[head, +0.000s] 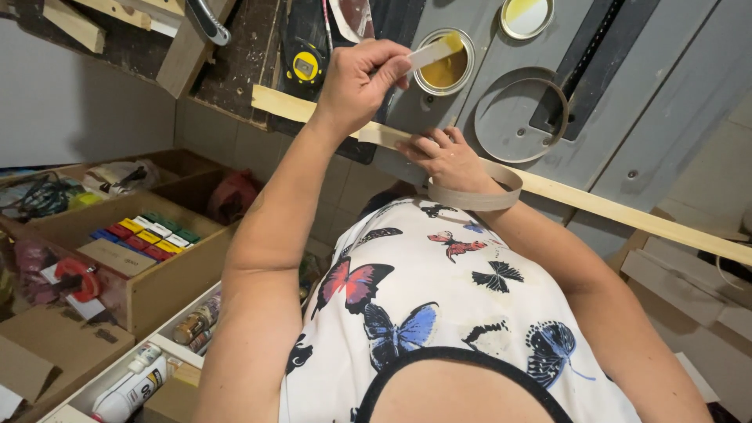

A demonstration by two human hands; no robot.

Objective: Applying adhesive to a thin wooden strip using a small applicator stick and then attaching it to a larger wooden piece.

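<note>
At the top centre of the frame the left hand (362, 77) pinches a flat stick (429, 53), its tip coated yellow, over the open can (445, 61), presumably to pick up glue. Just below, the right hand (445, 159) presses fingers onto the long wooden strip (627, 213), steadying it, with an edge-banding loop (482, 192) around the wrist. The strip runs off right, and the can's depth is unclear.
</note>
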